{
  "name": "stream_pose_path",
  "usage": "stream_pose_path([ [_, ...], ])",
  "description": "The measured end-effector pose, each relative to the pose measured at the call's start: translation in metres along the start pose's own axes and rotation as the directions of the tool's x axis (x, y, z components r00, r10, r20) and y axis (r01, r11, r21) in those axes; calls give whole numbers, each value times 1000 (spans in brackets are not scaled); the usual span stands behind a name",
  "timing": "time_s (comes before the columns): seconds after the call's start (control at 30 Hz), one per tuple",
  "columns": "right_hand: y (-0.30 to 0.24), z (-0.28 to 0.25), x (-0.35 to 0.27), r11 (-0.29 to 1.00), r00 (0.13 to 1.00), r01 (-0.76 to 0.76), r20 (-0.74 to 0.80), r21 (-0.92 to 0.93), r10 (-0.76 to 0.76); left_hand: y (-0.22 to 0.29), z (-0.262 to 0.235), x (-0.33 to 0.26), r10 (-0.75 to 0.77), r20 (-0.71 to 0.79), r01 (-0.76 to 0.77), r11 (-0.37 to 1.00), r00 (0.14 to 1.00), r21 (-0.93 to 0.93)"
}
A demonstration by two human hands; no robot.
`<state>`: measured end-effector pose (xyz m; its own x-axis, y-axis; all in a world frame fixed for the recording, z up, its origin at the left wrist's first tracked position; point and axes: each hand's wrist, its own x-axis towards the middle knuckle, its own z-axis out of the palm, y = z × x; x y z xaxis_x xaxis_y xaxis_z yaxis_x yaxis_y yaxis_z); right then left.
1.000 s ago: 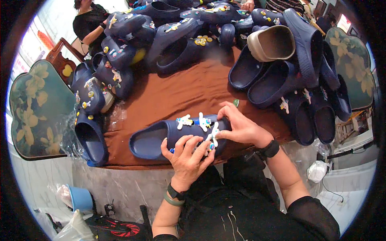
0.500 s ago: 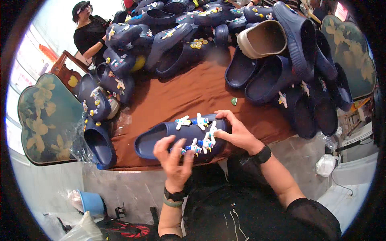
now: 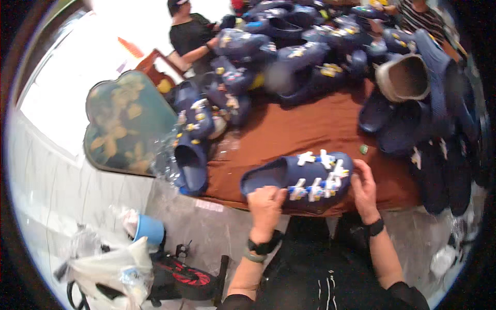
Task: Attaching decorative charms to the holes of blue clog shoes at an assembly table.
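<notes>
A navy blue clog (image 3: 289,178) lies on the brown cloth at the table's near edge, toe to the right. White figure-shaped charms (image 3: 315,192) with blue and yellow bits dot its upper in two rows and around the toe. Closed on the near rim by the heel opening is my left hand (image 3: 265,206), its fingertips partly hidden. My right hand (image 3: 365,191) stands at the toe end, fingers loosely stretched beside it; whether they touch the toe is hard to tell. A small green piece (image 3: 363,149) rests on the cloth beyond the toe.
Decorated navy clogs (image 3: 305,57) pile up along the back; more (image 3: 191,168) line the left edge. At right, plain navy clogs (image 3: 403,129) are stacked with a beige clog (image 3: 408,77). A chair (image 3: 129,124), blue bucket (image 3: 149,230) and white bag (image 3: 119,268) stand left. Two people are beyond the table.
The view has swung left, shifting the scene rightward. My left hand has gone from the charms to the heel-side rim and closed there. My right hand has come off the upper to the toe's side.
</notes>
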<state>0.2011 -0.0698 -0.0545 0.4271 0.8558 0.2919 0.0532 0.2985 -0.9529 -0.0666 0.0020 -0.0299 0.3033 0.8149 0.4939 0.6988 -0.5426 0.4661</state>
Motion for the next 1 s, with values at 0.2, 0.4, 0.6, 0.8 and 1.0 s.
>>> stream_pose_path([
  [0.2,10,-3,-5,999,997,44,-67,7,-43,31,-4,-29,-25,148,42,993,989,-114],
  [0.4,9,-1,-6,999,996,47,-81,-6,-48,-7,-37,-18,-119,-167,164,944,979,287],
  [0.6,13,-6,-7,995,996,49,-66,-82,-55,-55,-52,-37,-379,394,495,830,838,-255],
  [0.8,10,-5,-7,995,993,51,-100,-81,-60,-31,-79,-46,-206,863,865,-112,461,-489],
  [1.0,2,-4,-4,984,991,52,-113,-169,-72,-58,-129,-28,-506,556,595,-102,659,-797],
])
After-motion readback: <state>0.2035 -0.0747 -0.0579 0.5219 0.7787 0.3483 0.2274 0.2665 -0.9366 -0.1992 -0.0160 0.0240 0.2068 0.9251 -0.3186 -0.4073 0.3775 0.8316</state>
